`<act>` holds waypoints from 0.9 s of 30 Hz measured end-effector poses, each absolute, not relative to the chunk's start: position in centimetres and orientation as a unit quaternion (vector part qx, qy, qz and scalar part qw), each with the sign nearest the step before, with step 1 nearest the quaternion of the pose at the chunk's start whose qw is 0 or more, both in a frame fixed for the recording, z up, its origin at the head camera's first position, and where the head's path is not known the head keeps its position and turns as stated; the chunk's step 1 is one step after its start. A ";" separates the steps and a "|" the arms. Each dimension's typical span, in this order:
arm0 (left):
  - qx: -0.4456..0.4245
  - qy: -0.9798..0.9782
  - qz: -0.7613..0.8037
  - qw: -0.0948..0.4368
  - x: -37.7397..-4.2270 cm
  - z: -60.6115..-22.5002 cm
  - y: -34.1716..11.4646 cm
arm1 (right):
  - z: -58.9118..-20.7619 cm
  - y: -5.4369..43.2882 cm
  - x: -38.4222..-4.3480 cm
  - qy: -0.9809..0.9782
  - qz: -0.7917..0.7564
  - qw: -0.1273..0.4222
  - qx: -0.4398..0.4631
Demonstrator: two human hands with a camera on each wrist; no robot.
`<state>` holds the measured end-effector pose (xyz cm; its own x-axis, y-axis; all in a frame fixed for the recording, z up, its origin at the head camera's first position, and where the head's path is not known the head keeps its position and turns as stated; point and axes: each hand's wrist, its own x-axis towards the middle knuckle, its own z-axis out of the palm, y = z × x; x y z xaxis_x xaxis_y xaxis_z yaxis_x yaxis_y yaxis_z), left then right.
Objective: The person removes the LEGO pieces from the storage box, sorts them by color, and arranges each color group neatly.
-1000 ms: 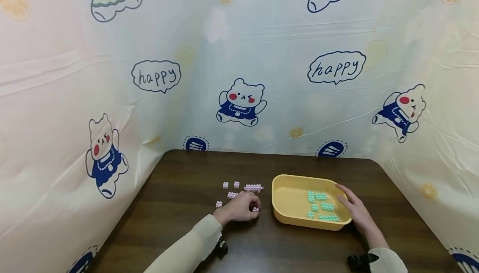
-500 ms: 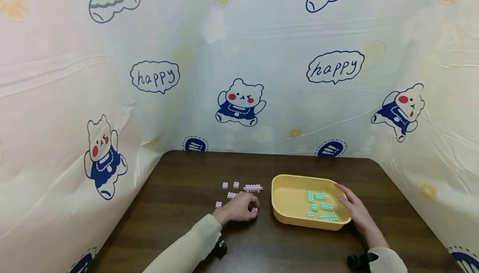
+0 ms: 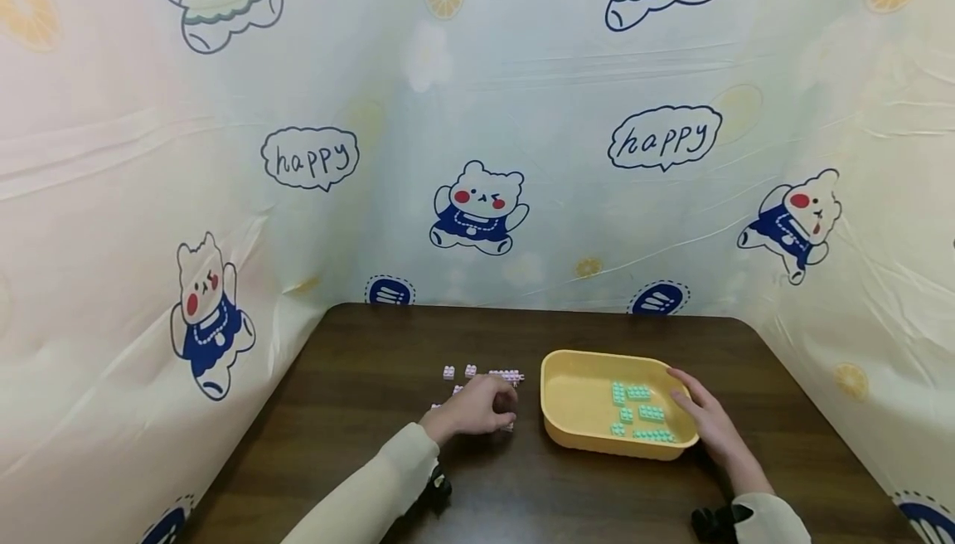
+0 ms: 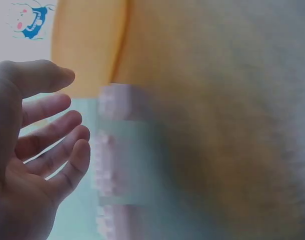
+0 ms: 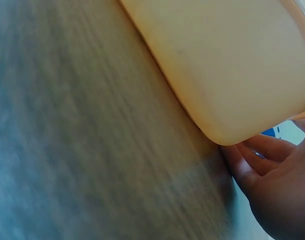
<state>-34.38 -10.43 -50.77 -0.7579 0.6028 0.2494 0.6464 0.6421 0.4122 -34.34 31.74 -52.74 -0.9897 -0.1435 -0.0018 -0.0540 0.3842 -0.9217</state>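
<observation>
My left hand (image 3: 477,405) hovers low over the table, among small pink toy building bricks. In the left wrist view its thumb and fingers are apart and hold nothing. One pink brick (image 3: 510,427) lies just below the fingertips, partly hidden. Beyond the hand is a longer pink brick piece (image 3: 507,376), and the left wrist view shows several blurred pink bricks (image 4: 108,162). My right hand (image 3: 712,424) holds the right side of a yellow tray (image 3: 578,436), thumb at the rim and other fingers against the outer wall. Green bricks (image 3: 652,413) lie inside the tray.
Two small pink bricks (image 3: 449,372) stand farther back on the dark wooden table (image 3: 373,478); others are partly covered by the left hand. A printed curtain (image 3: 567,221) encloses the table's back and sides.
My left hand has risen slightly, and its fingers have come away from the pink brick, which stays on the table. The right hand and tray have kept their place.
</observation>
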 end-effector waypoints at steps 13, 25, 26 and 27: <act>-0.396 -0.893 -0.209 0.040 -36.0 -43.9 -4.8 | -52.8 32.1 -34.5 0.838 -0.541 0.034 -0.060; -0.420 -0.895 -0.141 -0.051 -38.8 -44.1 4.6 | -53.2 32.2 -35.0 0.832 -0.551 0.012 -0.061; -0.420 -0.895 -0.137 -0.060 -38.9 -44.3 5.0 | -53.2 32.1 -35.0 0.829 -0.556 0.012 -0.060; -0.418 -0.896 -0.131 -0.068 -39.1 -44.5 5.3 | -53.2 32.1 -35.1 0.827 -0.559 0.011 -0.059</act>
<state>-39.05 5.32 -44.51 -0.6411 0.7674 -0.0114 0.7318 0.6157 0.2920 -35.08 32.07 -53.22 -0.9928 -0.1103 0.0471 -0.0848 0.3676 -0.9261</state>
